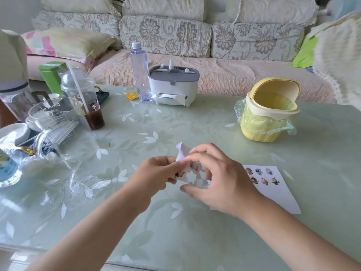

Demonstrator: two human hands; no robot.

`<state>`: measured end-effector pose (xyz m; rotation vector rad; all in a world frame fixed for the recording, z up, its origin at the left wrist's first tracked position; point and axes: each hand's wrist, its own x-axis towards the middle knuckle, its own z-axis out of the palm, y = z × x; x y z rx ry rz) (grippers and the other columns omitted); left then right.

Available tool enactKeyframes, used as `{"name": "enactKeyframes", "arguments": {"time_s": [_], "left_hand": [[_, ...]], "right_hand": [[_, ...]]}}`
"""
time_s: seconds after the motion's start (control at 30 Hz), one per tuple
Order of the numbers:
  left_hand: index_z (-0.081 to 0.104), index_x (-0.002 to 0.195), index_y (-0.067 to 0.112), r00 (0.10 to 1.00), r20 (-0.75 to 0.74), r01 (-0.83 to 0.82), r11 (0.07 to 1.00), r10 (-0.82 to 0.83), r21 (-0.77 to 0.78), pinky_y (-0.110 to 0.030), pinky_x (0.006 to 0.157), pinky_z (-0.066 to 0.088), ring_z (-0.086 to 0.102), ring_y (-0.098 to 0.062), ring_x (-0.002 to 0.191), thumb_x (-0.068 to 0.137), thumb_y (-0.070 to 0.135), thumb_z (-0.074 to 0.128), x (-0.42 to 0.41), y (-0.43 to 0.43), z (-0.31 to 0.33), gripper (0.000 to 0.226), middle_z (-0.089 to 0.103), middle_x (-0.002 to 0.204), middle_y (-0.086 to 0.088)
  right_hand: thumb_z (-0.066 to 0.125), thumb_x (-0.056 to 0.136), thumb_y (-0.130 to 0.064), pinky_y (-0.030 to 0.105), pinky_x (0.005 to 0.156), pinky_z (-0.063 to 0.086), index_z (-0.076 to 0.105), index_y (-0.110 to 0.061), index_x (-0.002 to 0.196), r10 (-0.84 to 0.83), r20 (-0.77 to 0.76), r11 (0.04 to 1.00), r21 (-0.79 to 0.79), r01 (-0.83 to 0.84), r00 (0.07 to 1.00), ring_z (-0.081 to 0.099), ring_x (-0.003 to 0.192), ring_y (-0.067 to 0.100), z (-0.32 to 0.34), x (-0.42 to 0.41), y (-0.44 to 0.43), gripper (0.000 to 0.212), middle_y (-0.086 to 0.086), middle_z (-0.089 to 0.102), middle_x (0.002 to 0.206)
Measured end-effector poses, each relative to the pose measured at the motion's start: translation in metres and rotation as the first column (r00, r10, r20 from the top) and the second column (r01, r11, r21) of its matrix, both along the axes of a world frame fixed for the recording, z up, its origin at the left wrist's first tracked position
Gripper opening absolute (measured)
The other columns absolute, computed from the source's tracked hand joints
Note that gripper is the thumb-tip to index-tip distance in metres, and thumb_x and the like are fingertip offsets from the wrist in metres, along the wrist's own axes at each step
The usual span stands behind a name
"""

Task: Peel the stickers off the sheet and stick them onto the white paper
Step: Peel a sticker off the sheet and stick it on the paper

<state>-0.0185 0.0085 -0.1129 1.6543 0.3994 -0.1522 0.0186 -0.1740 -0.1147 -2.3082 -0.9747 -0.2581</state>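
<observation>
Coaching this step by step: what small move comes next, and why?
Probably peel one sticker free with the right hand: it pinches the sticker sheet, which the left hand holds, and the white paper has bare room below its six stickers.

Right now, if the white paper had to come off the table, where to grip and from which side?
Pinch the white paper by its bare near-right corner, coming from the right. It lies flat on the table, the stickers sit at its far end, and the right hand hides its left side. Probably needs a fingernail under the edge first.
</observation>
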Motion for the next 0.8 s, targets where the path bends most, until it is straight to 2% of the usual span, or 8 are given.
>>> {"name": "enactKeyframes", "arguments": {"time_s": [0.07,0.17,0.23,0.33,0.47,0.63,0.73,0.8], "left_hand": [[0.074,0.077,0.021,0.999,-0.031,-0.037,0.992,0.034,-0.123,-0.026,0.064,0.036,0.056,-0.011,0.063,0.087,0.038,0.073,0.003,-0.002,-0.002,0.020,0.066,0.074,0.007],[0.074,0.079,0.020,0.997,-0.044,-0.070,0.972,0.062,-0.224,-0.024,0.060,0.036,0.057,-0.011,0.062,0.090,0.035,0.070,0.007,-0.006,-0.004,0.019,0.065,0.076,0.007],[0.078,0.091,0.017,0.999,-0.035,-0.031,0.965,0.022,-0.260,-0.024,0.060,0.036,0.058,-0.012,0.065,0.093,0.038,0.065,0.008,-0.007,-0.004,0.024,0.068,0.083,0.006],[0.075,0.103,0.018,0.998,-0.021,0.054,0.941,-0.065,-0.334,-0.027,0.065,0.037,0.060,-0.015,0.073,0.100,0.038,0.053,0.008,-0.009,0.001,0.029,0.073,0.096,0.002],[0.073,0.096,0.022,0.996,0.004,0.092,0.954,-0.094,-0.285,-0.028,0.070,0.040,0.061,-0.014,0.078,0.098,0.028,0.057,0.006,-0.010,0.003,0.017,0.072,0.095,0.004],[0.070,0.089,0.023,0.997,0.036,0.080,0.963,-0.073,-0.259,-0.025,0.069,0.041,0.061,-0.011,0.074,0.096,0.028,0.063,0.005,-0.011,-0.001,0.011,0.071,0.090,0.009],[0.068,0.088,0.023,0.997,0.073,0.056,0.972,-0.040,-0.229,-0.026,0.070,0.040,0.060,-0.010,0.073,0.096,0.028,0.064,0.005,-0.014,-0.001,0.010,0.070,0.089,0.009],[0.067,0.087,0.022,0.993,0.120,0.023,0.986,-0.003,-0.166,-0.026,0.070,0.040,0.060,-0.009,0.071,0.097,0.026,0.063,0.005,-0.016,0.000,0.011,0.070,0.086,0.010]], "right_hand": [[0.081,0.066,-0.053,0.004,0.062,0.037,0.062,-0.040,0.111,-0.018,0.035,1.000,-0.015,0.018,0.999,0.050,0.076,-0.016,0.001,0.002,0.000,0.051,-0.022,0.051,0.115],[0.082,0.074,-0.033,0.013,0.055,0.040,0.066,-0.032,0.094,-0.053,0.154,0.998,0.050,0.046,0.987,0.047,0.067,-0.012,-0.003,0.007,-0.001,0.025,-0.017,0.057,0.104],[0.080,0.078,-0.018,0.021,0.050,0.043,0.069,-0.027,0.084,-0.074,0.247,0.993,0.103,0.050,0.966,0.046,0.062,-0.002,-0.007,0.010,-0.003,0.015,-0.012,0.060,0.096],[0.075,0.081,-0.013,0.021,0.046,0.036,0.069,-0.021,0.078,-0.113,0.338,0.986,0.152,0.065,0.934,0.036,0.059,0.007,-0.008,0.016,-0.008,0.011,-0.008,0.059,0.083],[0.069,0.083,-0.014,0.022,0.044,0.031,0.064,-0.018,0.074,-0.149,0.376,0.984,0.151,0.099,0.914,0.030,0.059,0.009,-0.008,0.024,-0.015,0.011,-0.006,0.057,0.080],[0.076,0.080,-0.015,0.022,0.044,0.033,0.066,-0.022,0.076,-0.158,0.327,0.985,0.115,0.127,0.932,0.033,0.056,0.008,-0.005,0.025,-0.018,0.012,-0.009,0.057,0.083],[0.071,0.081,-0.037,0.015,0.047,0.032,0.068,-0.031,0.082,-0.115,0.212,0.990,0.099,0.096,0.970,0.042,0.053,-0.001,-0.001,0.020,-0.016,0.007,-0.013,0.056,0.086],[0.064,0.083,-0.043,0.013,0.052,0.034,0.068,-0.032,0.088,-0.111,0.126,0.982,0.165,0.090,0.986,0.047,0.057,-0.004,0.001,0.018,-0.014,0.013,-0.016,0.058,0.089]]}}
